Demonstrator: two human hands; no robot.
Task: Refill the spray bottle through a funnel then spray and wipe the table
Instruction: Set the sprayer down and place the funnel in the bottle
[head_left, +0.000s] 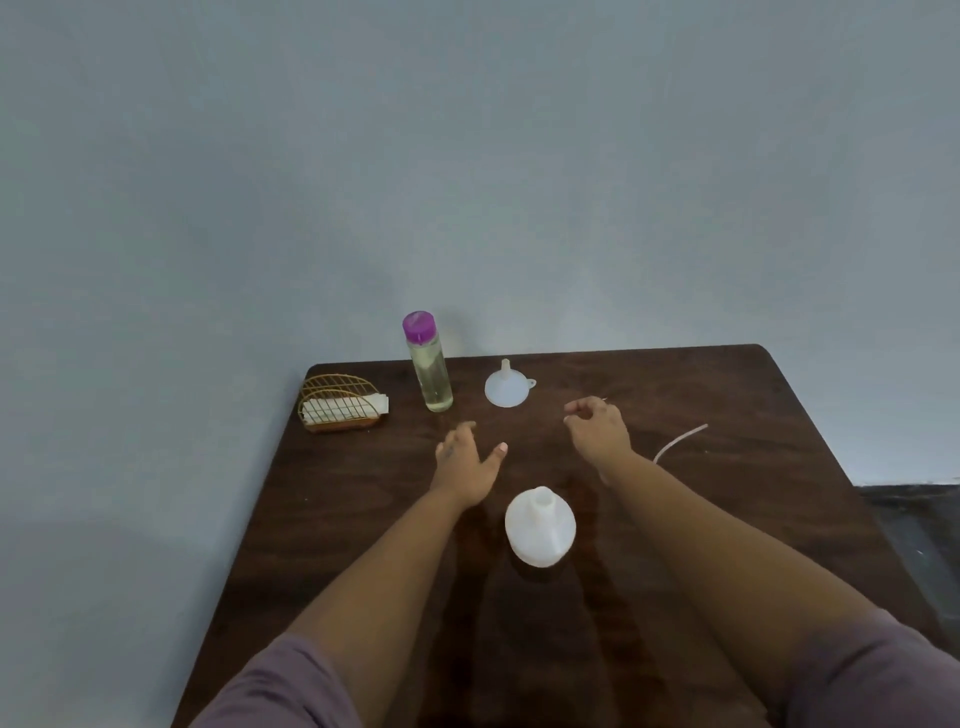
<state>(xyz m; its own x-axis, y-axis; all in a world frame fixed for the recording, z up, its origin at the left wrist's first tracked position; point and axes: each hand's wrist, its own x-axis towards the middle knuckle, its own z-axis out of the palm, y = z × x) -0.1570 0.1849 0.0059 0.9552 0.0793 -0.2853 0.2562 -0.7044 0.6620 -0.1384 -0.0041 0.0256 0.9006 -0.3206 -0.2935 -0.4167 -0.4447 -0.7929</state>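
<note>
Standing beside the person, I note the refill has not started. The white spray bottle (540, 526) stands upright near the middle of the dark tabletop (753, 519), its neck open and no spray head on it. A thin white tube (679, 441) lies on the wood off to the right; judged to be the dip tube of the removed spray head, whose body is hidden behind the right forearm, so I cannot confirm.

The funnel (507, 386) rests wide mouth down, spout up, toward the far edge, apart from the bottle. Left of it stands a clear bottle (430, 364) of pale yellowish liquid, purple cap on. At the far left corner a gold wire holder (340, 404) holds folded white napkins (332, 410).

Left hand (465, 460): fingers spread and relaxed, thumb out, hovering beyond the bottle, holding nothing. Right hand (597, 423): fingers loosely curled, hovering between funnel and tube; the grip looks empty, though the fingertips are too small to be sure nothing is pinched.

Progress judgement: bottle opened, ready to receive. Outstanding:
- seat funnel in the neck
- uncap the clear bottle and pour
- refit spray head
- spray the tabletop
- wipe with a napkin

Next reach is probably the funnel, nearest the right hand.
</note>
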